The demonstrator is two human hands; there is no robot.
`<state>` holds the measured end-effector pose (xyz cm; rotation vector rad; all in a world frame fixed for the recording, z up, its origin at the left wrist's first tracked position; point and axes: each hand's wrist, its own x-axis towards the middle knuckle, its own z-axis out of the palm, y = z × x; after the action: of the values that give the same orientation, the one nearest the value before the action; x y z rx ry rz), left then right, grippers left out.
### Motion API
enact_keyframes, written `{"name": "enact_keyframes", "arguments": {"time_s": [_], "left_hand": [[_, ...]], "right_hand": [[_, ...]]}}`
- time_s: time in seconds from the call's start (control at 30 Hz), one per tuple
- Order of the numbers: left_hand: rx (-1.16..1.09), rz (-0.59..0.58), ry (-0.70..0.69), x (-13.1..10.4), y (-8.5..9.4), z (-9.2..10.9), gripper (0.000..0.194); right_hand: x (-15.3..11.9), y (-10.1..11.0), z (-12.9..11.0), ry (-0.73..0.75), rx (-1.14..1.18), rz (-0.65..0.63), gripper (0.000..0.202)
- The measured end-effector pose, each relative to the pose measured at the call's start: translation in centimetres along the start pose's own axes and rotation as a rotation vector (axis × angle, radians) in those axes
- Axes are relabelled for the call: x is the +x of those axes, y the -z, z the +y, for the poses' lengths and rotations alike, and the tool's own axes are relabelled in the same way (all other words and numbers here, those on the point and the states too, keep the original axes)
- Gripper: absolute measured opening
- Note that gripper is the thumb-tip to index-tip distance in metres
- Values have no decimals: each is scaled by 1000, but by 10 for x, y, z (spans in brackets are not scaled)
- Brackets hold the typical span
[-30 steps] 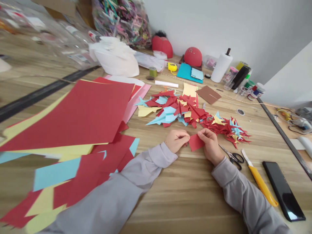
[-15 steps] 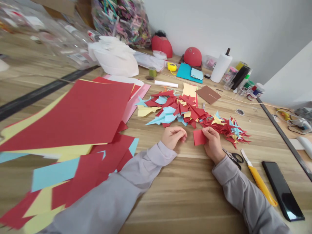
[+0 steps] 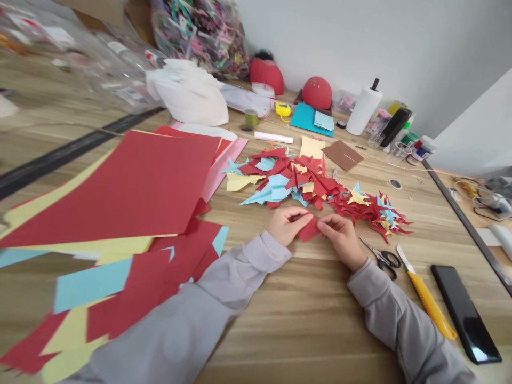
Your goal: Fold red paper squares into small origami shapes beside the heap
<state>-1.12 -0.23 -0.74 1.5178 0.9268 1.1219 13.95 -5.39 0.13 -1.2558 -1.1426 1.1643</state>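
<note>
A small red paper square [image 3: 308, 230], turned cornerwise, is between my hands above the wooden table. My left hand [image 3: 288, 224] pinches its upper left part between thumb and fingers. At its right corner, the thumb and fingers of my right hand [image 3: 340, 237] are closed on the paper too. Just beyond my hands lies a heap of folded red, blue and yellow paper pieces [image 3: 276, 184], which runs on to the right as a pile of smaller pointed ones [image 3: 370, 210].
Large red sheets [image 3: 120, 186] and paper offcuts [image 3: 94, 282] cover the left side. Scissors [image 3: 386, 259], a yellow-handled knife [image 3: 430, 304] and a black phone [image 3: 466, 314] lie right. Bottles, a white roll [image 3: 363, 111] and a stuffed bag [image 3: 204, 37] stand behind.
The red paper has moved left from my right hand to my left hand and is turned cornerwise. My left hand has taken hold of it; my right hand has shifted slightly left.
</note>
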Motion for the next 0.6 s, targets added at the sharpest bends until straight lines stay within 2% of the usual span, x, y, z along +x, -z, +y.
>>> {"name": "enact_keyframes", "arguments": {"time_s": [0.23, 0.6], "left_hand": [[69, -1, -22, 0, 1, 1, 15], [-23, 47, 23, 1, 0, -2, 15]], "right_hand": [[-1, -2, 0, -3, -80, -33, 18], [0, -1, -1, -12, -90, -45, 17]]}}
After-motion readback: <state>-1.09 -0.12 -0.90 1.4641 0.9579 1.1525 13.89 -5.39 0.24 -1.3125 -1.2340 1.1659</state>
